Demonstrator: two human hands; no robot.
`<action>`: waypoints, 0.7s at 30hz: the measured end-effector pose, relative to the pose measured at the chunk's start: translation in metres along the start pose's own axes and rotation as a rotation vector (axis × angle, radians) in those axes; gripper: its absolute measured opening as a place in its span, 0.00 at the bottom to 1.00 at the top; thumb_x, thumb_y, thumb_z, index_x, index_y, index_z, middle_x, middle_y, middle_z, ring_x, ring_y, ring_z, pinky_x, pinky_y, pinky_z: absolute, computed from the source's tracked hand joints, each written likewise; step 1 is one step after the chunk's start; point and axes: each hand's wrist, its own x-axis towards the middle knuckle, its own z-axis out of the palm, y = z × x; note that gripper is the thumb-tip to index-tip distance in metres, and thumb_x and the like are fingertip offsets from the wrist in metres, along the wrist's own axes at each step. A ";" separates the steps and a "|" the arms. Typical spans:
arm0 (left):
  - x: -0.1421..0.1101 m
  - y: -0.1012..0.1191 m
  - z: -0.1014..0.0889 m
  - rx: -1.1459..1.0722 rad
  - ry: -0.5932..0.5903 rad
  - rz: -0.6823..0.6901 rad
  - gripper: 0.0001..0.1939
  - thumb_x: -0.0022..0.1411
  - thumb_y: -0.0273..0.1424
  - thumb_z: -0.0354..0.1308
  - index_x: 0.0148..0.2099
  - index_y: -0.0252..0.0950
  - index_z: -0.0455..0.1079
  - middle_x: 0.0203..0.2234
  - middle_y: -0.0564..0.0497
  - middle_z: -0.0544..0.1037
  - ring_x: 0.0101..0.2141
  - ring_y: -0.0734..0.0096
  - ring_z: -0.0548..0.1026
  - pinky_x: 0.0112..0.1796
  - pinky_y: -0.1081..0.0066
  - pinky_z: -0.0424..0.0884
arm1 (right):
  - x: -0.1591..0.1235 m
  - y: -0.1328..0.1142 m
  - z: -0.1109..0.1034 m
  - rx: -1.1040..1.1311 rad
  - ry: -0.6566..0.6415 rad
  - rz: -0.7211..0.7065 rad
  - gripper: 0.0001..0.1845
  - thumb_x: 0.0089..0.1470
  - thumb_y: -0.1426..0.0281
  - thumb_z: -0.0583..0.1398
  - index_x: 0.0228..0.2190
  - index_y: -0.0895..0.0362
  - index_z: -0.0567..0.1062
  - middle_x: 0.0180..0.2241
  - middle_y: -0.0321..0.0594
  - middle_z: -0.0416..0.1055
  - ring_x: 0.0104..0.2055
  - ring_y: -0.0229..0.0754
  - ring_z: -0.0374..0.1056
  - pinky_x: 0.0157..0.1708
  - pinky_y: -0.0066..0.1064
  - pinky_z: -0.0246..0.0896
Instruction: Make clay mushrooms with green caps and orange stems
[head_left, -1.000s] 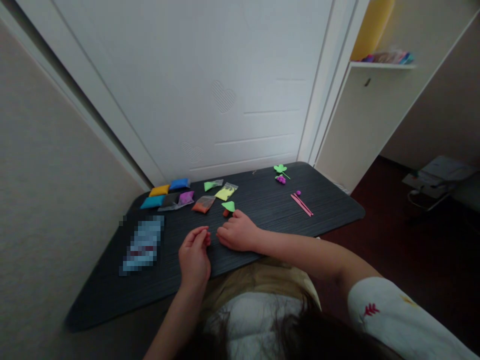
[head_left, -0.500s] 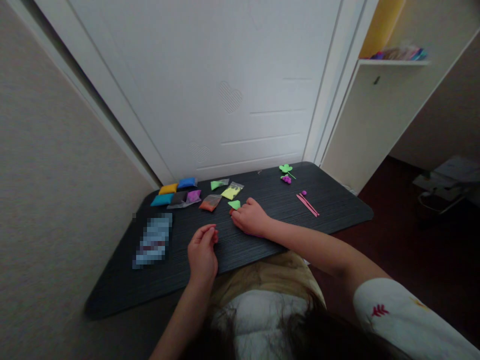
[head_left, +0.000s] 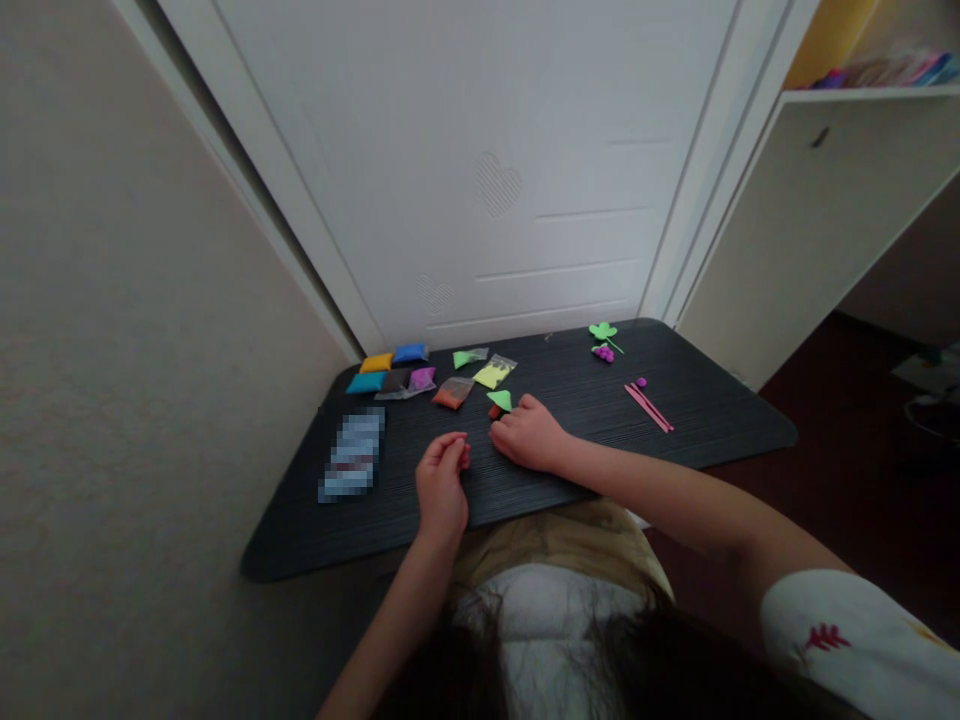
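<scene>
My left hand (head_left: 442,485) is raised over the near part of the dark table, thumb and fingers pinched together; what they hold, if anything, is hidden. My right hand (head_left: 531,436) rests low on the table with its fingers curled in, and I cannot make out what is under them. Just beyond its fingertips lies a small orange-red lump of clay (head_left: 494,411). Touching or very near that lump is a light green, pointed piece of clay (head_left: 499,400). An open-looking bag of orange clay (head_left: 453,393) lies to the left.
Several clay packets, including a blue one (head_left: 410,353) and a yellow one (head_left: 496,372), line the back. A blurred light-blue packet (head_left: 352,455) lies left. Pink sticks (head_left: 648,408), a purple ball (head_left: 641,382), a purple cluster (head_left: 603,353) and a green clover shape (head_left: 602,331) are right.
The camera has turned, so everything sits further right in view. My right fingers have drawn back slightly, and more of the orange-red lump shows. My left hand stays pinched.
</scene>
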 end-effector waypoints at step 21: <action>0.000 -0.003 -0.002 -0.001 -0.025 0.008 0.07 0.49 0.31 0.57 0.32 0.33 0.69 0.23 0.54 0.69 0.23 0.81 0.65 0.26 0.78 0.59 | 0.000 0.019 -0.002 -0.021 0.105 0.104 0.17 0.56 0.67 0.46 0.23 0.59 0.68 0.22 0.40 0.71 0.25 0.36 0.62 0.33 0.33 0.42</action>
